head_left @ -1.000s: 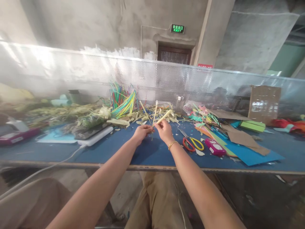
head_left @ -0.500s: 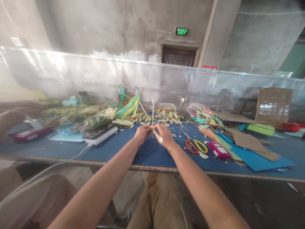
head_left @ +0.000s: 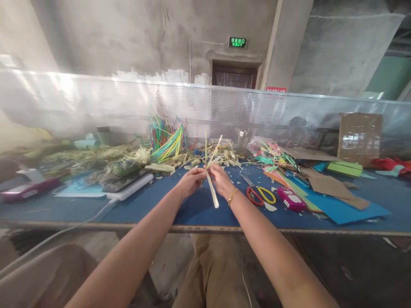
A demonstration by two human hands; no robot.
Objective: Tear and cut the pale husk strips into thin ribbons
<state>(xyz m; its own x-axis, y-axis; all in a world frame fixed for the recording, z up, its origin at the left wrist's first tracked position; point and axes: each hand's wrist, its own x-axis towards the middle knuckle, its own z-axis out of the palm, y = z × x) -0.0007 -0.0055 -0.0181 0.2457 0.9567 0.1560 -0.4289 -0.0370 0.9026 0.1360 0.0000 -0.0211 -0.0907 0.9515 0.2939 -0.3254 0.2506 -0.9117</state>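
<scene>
My left hand point(head_left: 191, 180) and my right hand point(head_left: 221, 180) meet over the middle of the blue table point(head_left: 80, 207), both pinched on pale yellow strips point(head_left: 212, 188). One strip hangs down toward me between the hands. Two thinner ends point(head_left: 206, 147) stick up above the fingers. A gold bracelet point(head_left: 231, 196) circles my right wrist. A heap of pale strip scraps point(head_left: 221, 157) lies just beyond the hands.
Scissors with red and yellow handles point(head_left: 260, 194) and a pink box point(head_left: 290, 198) lie right of my hands. Coloured paper and cardboard point(head_left: 324, 188) spread further right. A bunch of coloured straws point(head_left: 165, 141), a white power bank point(head_left: 130, 187) and green-yellow scraps point(head_left: 93, 160) sit left. A perforated metal screen point(head_left: 257, 111) backs the table.
The strip in my right hand has swung from pointing up and right to hanging down toward me. Both hands stay together at the same spot.
</scene>
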